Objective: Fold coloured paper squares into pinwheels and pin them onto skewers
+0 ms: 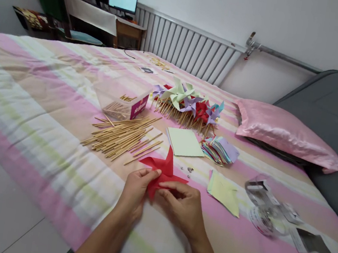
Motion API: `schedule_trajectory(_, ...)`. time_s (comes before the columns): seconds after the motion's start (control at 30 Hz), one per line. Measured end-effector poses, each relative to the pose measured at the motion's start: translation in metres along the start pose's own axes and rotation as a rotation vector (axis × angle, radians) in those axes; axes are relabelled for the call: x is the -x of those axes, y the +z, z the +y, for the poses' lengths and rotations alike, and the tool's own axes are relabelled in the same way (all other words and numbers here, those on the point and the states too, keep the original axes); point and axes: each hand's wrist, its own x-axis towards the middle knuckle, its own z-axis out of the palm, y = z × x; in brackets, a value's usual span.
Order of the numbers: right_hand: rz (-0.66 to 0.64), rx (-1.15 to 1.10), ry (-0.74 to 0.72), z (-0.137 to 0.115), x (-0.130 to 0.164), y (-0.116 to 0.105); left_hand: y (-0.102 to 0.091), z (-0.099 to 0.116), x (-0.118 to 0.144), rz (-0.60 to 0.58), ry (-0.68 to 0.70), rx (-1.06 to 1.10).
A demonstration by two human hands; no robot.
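Both hands on the red paper pinwheel (162, 171), low on the bed (35, 95) near its front edge. Left hand (135, 193) pinches its left side, thumb on top; right hand (182, 206) pinches the centre fold, fingers (171, 184) pressed together. Paper is matte, stiff, creased into sharp triangular points; three points visible, rest hidden under the hands. Just beyond the fingers, left: loose pile of thin bamboo sticks (122, 136), pale, straight, too many to count. Behind those, one clear plastic tub (121, 101) with a purple label, more sticks inside. Straight ahead of the fingers: one flat pale-green paper square (185, 142). Right of that, a fanned stack of multicoloured paper squares (220, 149). Just right of the fingers: small metal bits (188, 170), probably pins, too small to tell. Further right: a few yellow-green sheets (225, 191), overlapping. Far right: crinkled clear plastic packaging (265, 211), glossy. Well beyond the fingers: row of finished pinwheels (191, 102) on sticks, roughly seven, green, purple, red, teal. One pink satin pillow (284, 134), shiny. Bedsheet striped pink, cream, green, tan.
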Motion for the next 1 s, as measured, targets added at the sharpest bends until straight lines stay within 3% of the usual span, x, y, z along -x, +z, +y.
schedule_trajectory(0.37,0.163,-0.096,0.125,-0.005,-0.001,-0.001,0.003,-0.006,0.004,-0.015,0.057,-0.06)
schedule_trajectory(0.73,0.202,-0.07,0.153,0.003,-0.005,-0.004,0.005,-0.009,0.004,-0.046,0.069,-0.127)
schedule_trajectory(1.0,0.16,-0.073,0.109,0.002,-0.007,-0.007,0.006,-0.01,0.002,-0.048,0.139,-0.241)
